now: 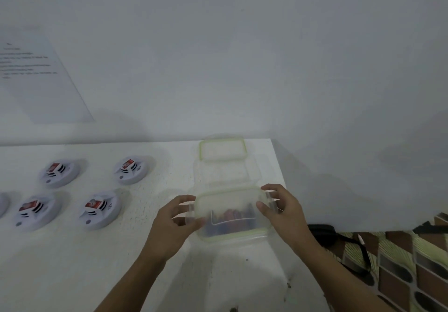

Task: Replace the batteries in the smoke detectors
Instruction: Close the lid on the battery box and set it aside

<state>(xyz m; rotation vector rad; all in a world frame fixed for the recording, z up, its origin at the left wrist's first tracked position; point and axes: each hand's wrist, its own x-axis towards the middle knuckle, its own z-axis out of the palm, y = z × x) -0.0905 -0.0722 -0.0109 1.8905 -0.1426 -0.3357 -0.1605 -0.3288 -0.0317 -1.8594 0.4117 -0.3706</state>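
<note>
A white printed sheet of paper (36,74) hangs on the wall at far left, its text too blurred to read. Below it, on the left half of the white table (97,263), lie round white smoke detectors, two at the back (59,172) (133,169), two nearer (36,212) (100,211), with the edge of a fifth cut off by the frame (3,205). Each of the four whole ones has a red battery (93,205) resting on top. Right of them, the left hand (174,222) curls its fingers round the left end of a clear plastic box with a green-rimmed lid (230,212), thumb up at the lid's edge. Dark and reddish things show blurred through the lid. Behind the box, a second green-rimmed lid (221,149) lies near the table's far edge. The right hand (283,207) grips the box's right end, fingers wrapped over the side clip. Past the table's right edge, a black strap (339,239) lies on a patterned brown and green floor (400,275).
</note>
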